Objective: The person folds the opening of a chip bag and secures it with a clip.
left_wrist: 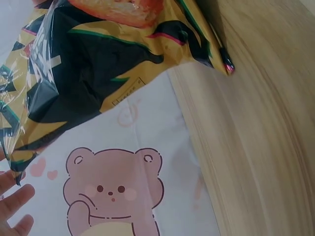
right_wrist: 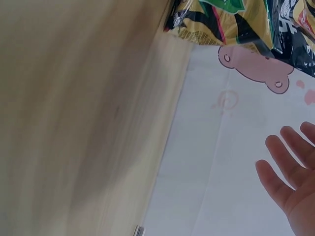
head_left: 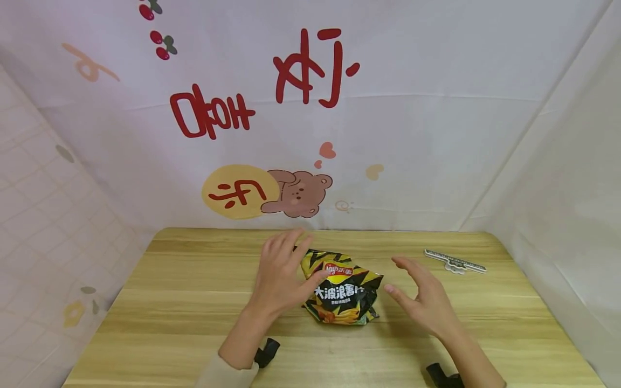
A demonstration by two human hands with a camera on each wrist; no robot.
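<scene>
"Backdrop (head_left: 412, 161) of white, creased sheeting with red printed characters, up at twelve o'clock. Next down in size?"

"Pale yellowish tabletop (head_left: 194, 302) with wood grain. Then, near its centre, a puffy black-and-yellow crisp bag (head_left: 342, 299) of shiny film with a red-and-yellow logo. Resting on the wood or just clear of it? Cannot tell."

"How to handle it?"

"Probably as light, soft and slick, with brittle contents. Best taken by the edges or cupped from both sides; no hard squeezing at the middle."

"Any other container?"

"Only the bag. Hidden contents, likely crisps, judging by the printing. Sealed or opened, cannot tell."

"And the grip?"

"Left hand (head_left: 283, 275) between nine and ten o'clock of the bag, thumb in front, fingers extended; not clamped. Actual contact, cannot tell. Right hand (head_left: 427, 302) at three o'clock, thumb and fingers apart, nothing between, clear of the film."

"Smallest?"

"Slim silvery-white bar clip (head_left: 454, 262) with a scalloped tab, between two and three o'clock of the bag."
</scene>
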